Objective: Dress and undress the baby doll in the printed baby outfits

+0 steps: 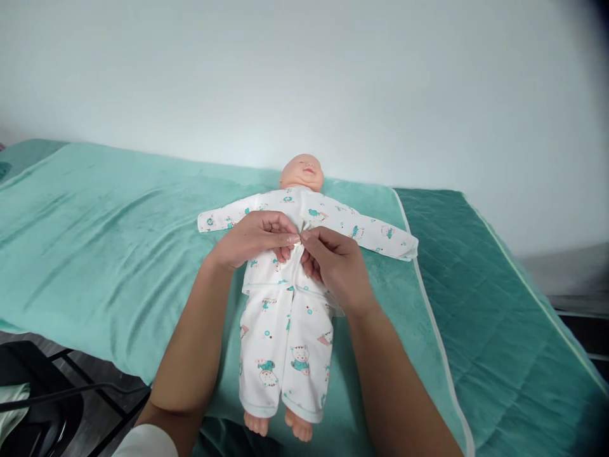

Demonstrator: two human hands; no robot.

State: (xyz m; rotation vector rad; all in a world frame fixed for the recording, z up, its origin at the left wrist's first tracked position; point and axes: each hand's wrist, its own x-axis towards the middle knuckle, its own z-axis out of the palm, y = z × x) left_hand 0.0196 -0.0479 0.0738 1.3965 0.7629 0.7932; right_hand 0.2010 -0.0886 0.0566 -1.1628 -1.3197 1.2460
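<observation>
A baby doll [301, 172] lies on its back, arms spread, feet toward me. It wears a white printed shirt [271, 271] and matching white trousers [266, 330]. Over the doll's middle, my left hand [261, 236] pinches the shirt's front edge between thumb and finger. Close against it, my right hand [335, 260] pinches the other side of the same front opening. The fingertips of both hands nearly meet at the shirt's centre line. Whatever small fastener may be between them is hidden by the fingers. Both sleeves lie flat, and the doll's hands do not show.
A light green blanket [118, 254] covers the bed under the doll, with a darker green quilted cover [499, 317] at the right. Behind stands a pale wall [304, 76]. At the lower left are a black chair [42, 406] and a dark cable.
</observation>
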